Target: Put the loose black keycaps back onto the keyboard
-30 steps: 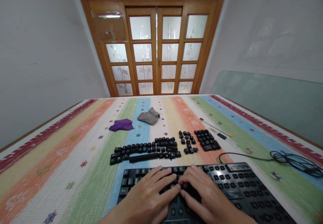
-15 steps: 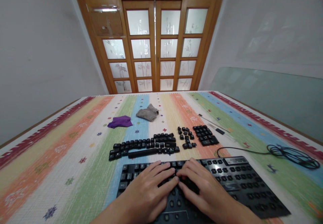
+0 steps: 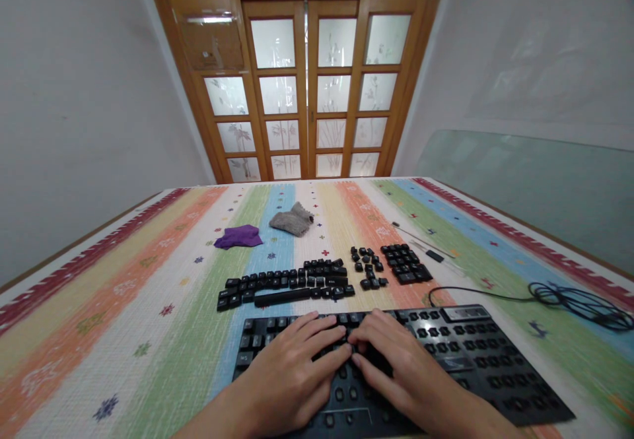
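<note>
A black computer keyboard (image 3: 478,360) lies before me, with keycaps seated along its upper and left part and bare switch mounts on the right and lower part. My left hand (image 3: 296,370) rests over its left-middle area, fingers stretched out and fingertips at the middle keys. Close beside them, my right hand (image 3: 399,360) has its fingers bent and drawn together over the middle; whatever they hold, if anything, is hidden. Behind the keyboard lie rows of loose black keycaps (image 3: 277,280), a long spacebar (image 3: 282,297), a small keycap group (image 3: 369,270) and a number-pad block (image 3: 406,264).
A purple cloth (image 3: 238,236) and a grey cloth (image 3: 292,220) lie farther back. To the right are a thin stick (image 3: 423,239), a small black piece (image 3: 434,255) and the coiled cable (image 3: 582,305). A striped cloth (image 3: 163,360) covers the table.
The whole view has shifted slightly. Both hands stay at nearly the same place on the keyboard, with only tiny finger movement; the loose keycaps lie as before.
</note>
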